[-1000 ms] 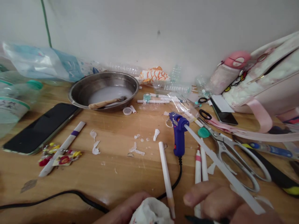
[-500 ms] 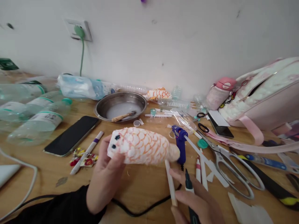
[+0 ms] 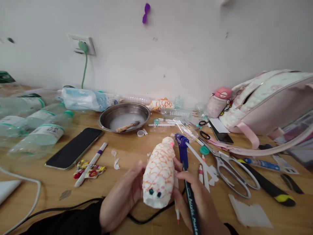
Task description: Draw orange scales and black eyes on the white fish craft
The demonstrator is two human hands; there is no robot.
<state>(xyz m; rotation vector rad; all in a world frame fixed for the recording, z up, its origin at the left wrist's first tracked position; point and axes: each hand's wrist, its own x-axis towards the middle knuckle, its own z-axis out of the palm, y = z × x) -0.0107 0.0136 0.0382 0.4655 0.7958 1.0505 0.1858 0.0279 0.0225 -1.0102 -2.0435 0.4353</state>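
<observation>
A white papier-mâché fish (image 3: 159,173) with orange scales and two black eyes is held above the table, its head pointing toward me. My left hand (image 3: 128,191) is closed on the fish's left side. My right hand (image 3: 195,195) grips a black acrylic marker (image 3: 190,204), tip up, while its fingers also touch the fish's right side. A thin white marker (image 3: 177,210) with an orange tip shows beneath the right fingers; whether they hold it I cannot tell. Just beyond lies a blue glue gun (image 3: 182,151).
A metal bowl (image 3: 102,123) with whitish liquid and a brush stands behind. To the left are a phone (image 3: 74,148), a purple-banded marker (image 3: 94,160) and several plastic bottles (image 3: 46,135). Scissors (image 3: 227,169), a black-and-yellow knife (image 3: 269,186) and a backpack (image 3: 266,107) occupy the right.
The fish has turned from lying sideways to pointing its head toward me. My right hand has come in against it, marker still held. The view has tilted up slightly.
</observation>
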